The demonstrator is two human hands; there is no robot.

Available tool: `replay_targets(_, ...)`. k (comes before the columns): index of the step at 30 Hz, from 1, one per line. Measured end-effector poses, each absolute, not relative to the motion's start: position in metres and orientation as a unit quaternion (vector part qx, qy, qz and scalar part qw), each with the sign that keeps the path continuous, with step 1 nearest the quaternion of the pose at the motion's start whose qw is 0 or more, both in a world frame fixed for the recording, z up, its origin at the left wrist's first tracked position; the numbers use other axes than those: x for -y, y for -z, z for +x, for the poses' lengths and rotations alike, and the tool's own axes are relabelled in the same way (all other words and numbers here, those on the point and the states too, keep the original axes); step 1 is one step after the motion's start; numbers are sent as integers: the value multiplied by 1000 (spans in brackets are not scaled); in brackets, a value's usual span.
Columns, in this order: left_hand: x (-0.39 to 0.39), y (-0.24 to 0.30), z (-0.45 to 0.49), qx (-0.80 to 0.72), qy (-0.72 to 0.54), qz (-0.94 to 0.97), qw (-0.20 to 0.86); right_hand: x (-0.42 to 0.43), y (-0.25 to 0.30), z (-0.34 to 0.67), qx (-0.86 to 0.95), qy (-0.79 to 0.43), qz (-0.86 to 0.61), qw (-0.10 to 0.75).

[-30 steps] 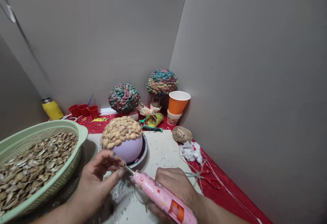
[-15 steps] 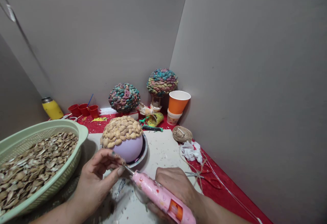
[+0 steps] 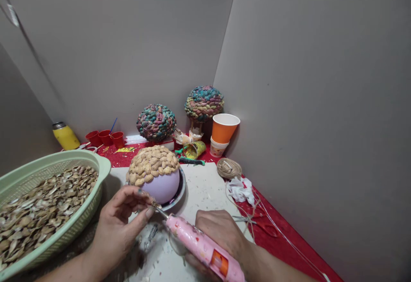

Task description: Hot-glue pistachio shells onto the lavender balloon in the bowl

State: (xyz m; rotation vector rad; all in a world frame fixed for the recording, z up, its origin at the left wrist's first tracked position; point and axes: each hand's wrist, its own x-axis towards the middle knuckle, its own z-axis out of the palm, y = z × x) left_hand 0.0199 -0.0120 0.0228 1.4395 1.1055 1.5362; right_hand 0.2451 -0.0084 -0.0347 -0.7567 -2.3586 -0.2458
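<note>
My right hand [image 3: 221,230] is wrapped round a pink hot glue gun [image 3: 192,240], its metal nozzle pointing up and left. My left hand [image 3: 120,222] pinches a small brown shell [image 3: 156,205] between thumb and fingers, right at the nozzle tip. The fingers hide most of that shell. Just beyond them, a lilac ball [image 3: 163,186] rests in a round dish [image 3: 183,187]. Overlapping tan shells [image 3: 154,162] cover its upper part, while the lower front is bare and smooth.
A green colander [image 3: 104,168] full of shells stands at left. Behind are two multicoloured shell-covered balls [image 3: 156,122], red cups [image 3: 105,137], a yellow bottle [image 3: 66,136] and an orange paper cup [image 3: 224,130]. Twine [image 3: 229,169], white plastic [image 3: 240,190] and scissors [image 3: 266,226] lie at right.
Both hands and the glue gun stay almost in place. My left fingers and thumb have shifted very slightly left at the nozzle.
</note>
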Motion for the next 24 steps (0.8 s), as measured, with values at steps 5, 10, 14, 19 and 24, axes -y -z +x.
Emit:
replay_targets(5, 13, -22, 19, -427, -602, 561, 374, 10, 33, 245, 898, 96, -286, 320)
replay_targets(10, 12, -19, 17, -438, -597, 562, 369, 8, 35, 245, 897, 94, -284, 326)
replay_targets(14, 12, -20, 16, -442, -594, 565, 364, 7, 36, 246, 897, 101, -276, 330)
replay_targets(19, 12, -22, 18, -446, -601, 557, 360, 7, 35, 247, 897, 113, -272, 329)
replay_targets(24, 12, -21, 17, -442, -601, 564, 354, 7, 34, 247, 898, 99, -273, 330)
